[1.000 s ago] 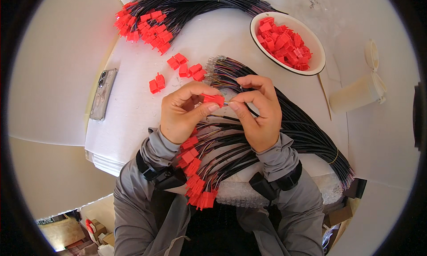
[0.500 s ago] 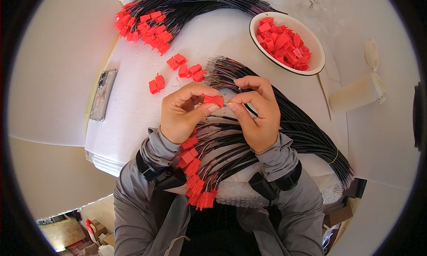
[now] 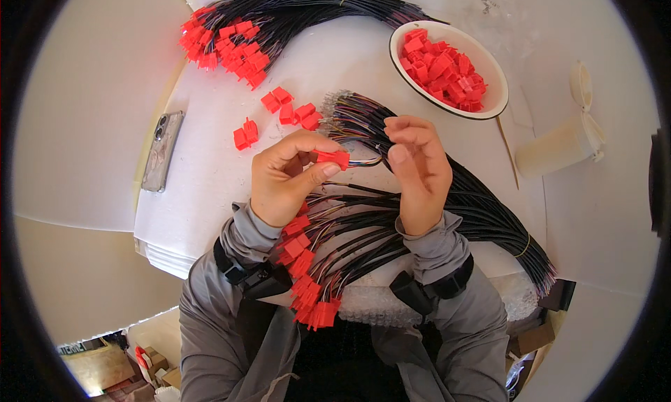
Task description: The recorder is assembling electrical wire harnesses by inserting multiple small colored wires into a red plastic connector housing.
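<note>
Pinched between the thumb and fingers of my left hand (image 3: 286,175) is a red plastic connector housing (image 3: 333,159). Thin coloured wires (image 3: 363,162) come out of its right side and curve toward a black cable. My right hand (image 3: 423,171) is just right of these wires, fingers apart and holding nothing. Behind and below both hands spreads a bundle of black cables (image 3: 482,192), its far-end wires (image 3: 339,108) tipped with small metal terminals. Several cables nearer me end in red connectors (image 3: 302,262), lying by my left forearm.
A white dark-rimmed bowl (image 3: 495,94) of red connectors stands at the far right. Loose red connectors (image 3: 246,134) lie left of centre, near a phone (image 3: 163,150). Another bundle of connector-ended cables (image 3: 300,14) lies at the back. A cream lidded container (image 3: 559,147) is at right.
My right hand has let go of the wires beside the connector and moved slightly right, its fingers spreading. My left hand keeps the connector in nearly the same place.
</note>
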Tool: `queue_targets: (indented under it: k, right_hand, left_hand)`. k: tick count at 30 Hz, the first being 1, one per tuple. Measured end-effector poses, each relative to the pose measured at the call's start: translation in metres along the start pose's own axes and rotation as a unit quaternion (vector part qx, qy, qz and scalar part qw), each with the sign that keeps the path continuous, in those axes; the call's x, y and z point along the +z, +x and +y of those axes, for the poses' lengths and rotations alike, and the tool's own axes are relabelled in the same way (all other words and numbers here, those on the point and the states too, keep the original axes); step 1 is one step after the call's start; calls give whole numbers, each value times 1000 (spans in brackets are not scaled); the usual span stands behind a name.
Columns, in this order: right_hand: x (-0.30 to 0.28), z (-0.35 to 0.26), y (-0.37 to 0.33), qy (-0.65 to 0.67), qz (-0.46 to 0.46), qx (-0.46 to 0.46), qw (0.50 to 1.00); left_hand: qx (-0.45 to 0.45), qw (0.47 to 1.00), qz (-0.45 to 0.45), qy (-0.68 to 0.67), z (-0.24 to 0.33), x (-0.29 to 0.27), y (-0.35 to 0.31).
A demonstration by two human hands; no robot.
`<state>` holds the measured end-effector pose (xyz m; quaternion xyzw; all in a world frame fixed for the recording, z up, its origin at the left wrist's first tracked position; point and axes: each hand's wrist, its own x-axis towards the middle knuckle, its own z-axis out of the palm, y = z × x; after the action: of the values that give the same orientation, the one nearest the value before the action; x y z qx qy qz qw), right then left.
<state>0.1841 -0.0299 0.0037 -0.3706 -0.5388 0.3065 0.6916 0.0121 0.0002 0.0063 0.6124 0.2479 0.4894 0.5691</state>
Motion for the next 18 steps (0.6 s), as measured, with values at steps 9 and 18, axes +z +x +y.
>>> queue_targets:
  k: [9, 18]
  right_hand:
    - [-5, 6, -1, 56, -58, 100, 992]
    - [-1, 12, -2, -3, -34, 48, 998]
  left_hand:
    - [10, 1000, -1, 2, 0, 0, 1]
    - [-6, 1000, 7, 13, 2, 0, 0]
